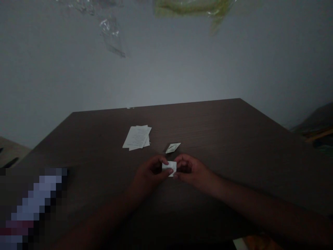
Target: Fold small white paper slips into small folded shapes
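Near the middle of the dark table, a small folded piece of white paper (169,165) is held between my two hands. My left hand (153,170) pinches it from the left, with the thumb across its front. From the right, my right hand (191,171) has its fingers and thumb closed on the paper's edge. Just beyond my hands lies a folded paper boat (173,148), pale and pointed at both ends. Farther back and to the left rests a small stack of printed paper sheets (137,137), slightly fanned.
The brown wooden table (208,125) reaches back to a grey wall (166,69). A pixelated, blurred-out object (36,201) lies at the left front. Clear plastic (111,34) and a yellow-green wrapping (192,8) hang on the wall. Dark items (321,139) stand beyond the right edge.
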{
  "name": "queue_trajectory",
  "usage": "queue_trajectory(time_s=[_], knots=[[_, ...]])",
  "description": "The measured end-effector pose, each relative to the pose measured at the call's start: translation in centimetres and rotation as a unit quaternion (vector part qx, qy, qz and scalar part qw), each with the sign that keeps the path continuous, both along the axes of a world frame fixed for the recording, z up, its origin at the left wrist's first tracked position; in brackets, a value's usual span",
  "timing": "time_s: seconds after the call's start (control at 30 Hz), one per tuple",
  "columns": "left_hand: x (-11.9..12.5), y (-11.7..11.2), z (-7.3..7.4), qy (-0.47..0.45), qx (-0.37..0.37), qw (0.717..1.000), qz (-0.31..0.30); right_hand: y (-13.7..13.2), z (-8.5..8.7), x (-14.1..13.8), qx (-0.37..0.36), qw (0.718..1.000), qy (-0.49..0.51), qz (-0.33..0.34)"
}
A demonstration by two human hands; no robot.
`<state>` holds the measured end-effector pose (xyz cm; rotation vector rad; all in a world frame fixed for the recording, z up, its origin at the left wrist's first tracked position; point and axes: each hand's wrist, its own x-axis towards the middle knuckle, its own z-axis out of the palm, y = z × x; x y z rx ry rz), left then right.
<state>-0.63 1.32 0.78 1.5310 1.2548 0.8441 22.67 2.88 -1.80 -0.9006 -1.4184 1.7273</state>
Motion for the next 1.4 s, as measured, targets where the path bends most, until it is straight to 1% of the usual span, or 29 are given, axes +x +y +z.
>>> queue_trajectory(time_s=[0.1, 0.23, 0.3, 0.37, 0.43, 0.5, 0.53, 0.6, 0.67, 0.73, 0.87, 1.0, 1.13, 1.2, 1.27, 1.4], knots=[[0.0, 0.1, 0.6, -0.026, -0.015, 0.999, 0.014, 0.2, 0.1, 0.2, 0.018, 0.999, -0.031, -0.007], [-0.1, 0.1, 1.3, -0.049, 0.002, 0.999, 0.007, 0.5, 0.3, 0.8, 0.053, 0.995, -0.079, -0.035], [-0.3, -0.1, 1.6, -0.024, 0.022, 0.999, -0.003, 0.7, 0.5, 1.1, 0.071, 0.992, -0.086, -0.051], [-0.6, -0.2, 1.9, 0.026, 0.048, 0.998, -0.026, 0.8, 0.7, 1.3, 0.097, 0.989, -0.094, -0.057], [-0.8, -0.3, 1.8, 0.083, 0.072, 0.993, -0.052, 0.8, 0.9, 1.5, 0.144, 0.981, -0.121, -0.054], [-0.9, -0.3, 1.5, 0.13, 0.091, 0.984, -0.075, 0.7, 1.0, 1.6, 0.22, 0.96, -0.166, -0.041], [-0.9, -0.3, 1.2, 0.149, 0.104, 0.98, -0.084, 0.7, 1.0, 1.7, 0.265, 0.945, -0.191, -0.032], [-0.8, -0.3, 0.6, 0.184, 0.132, 0.968, -0.106, 0.6, 0.8, 1.9, 0.349, 0.907, -0.237, -0.008], [-0.7, -0.3, 0.2, 0.216, 0.157, 0.955, -0.129, 0.6, 0.7, 1.9, 0.408, 0.869, -0.279, 0.012], [-0.6, -0.3, 0.0, 0.242, 0.173, 0.944, -0.142, 0.4, 0.8, 1.9, 0.447, 0.834, -0.321, 0.024], [-0.7, -0.4, 0.3, 0.27, 0.211, 0.925, -0.161, -0.3, 1.7, 1.9, 0.507, 0.763, -0.4, 0.031], [-0.8, -0.5, 0.2, 0.29, 0.242, 0.906, -0.193, -1.2, 2.5, 2.0, 0.542, 0.71, -0.443, 0.081], [-0.8, -0.5, 0.1, 0.316, 0.244, 0.893, -0.21, -2.1, 3.1, 2.0, 0.559, 0.67, -0.476, 0.105], [-0.8, -0.5, 0.3, 0.326, 0.245, 0.888, -0.214, -2.6, 3.4, 1.9, 0.56, 0.659, -0.492, 0.102], [-0.6, -0.4, 0.6, 0.336, 0.243, 0.884, -0.215, -3.1, 3.8, 1.7, 0.556, 0.654, -0.504, 0.097], [-0.4, -0.2, 1.2, 0.364, 0.23, 0.876, -0.218, -4.1, 4.1, 1.4, 0.552, 0.655, -0.507, 0.101]])
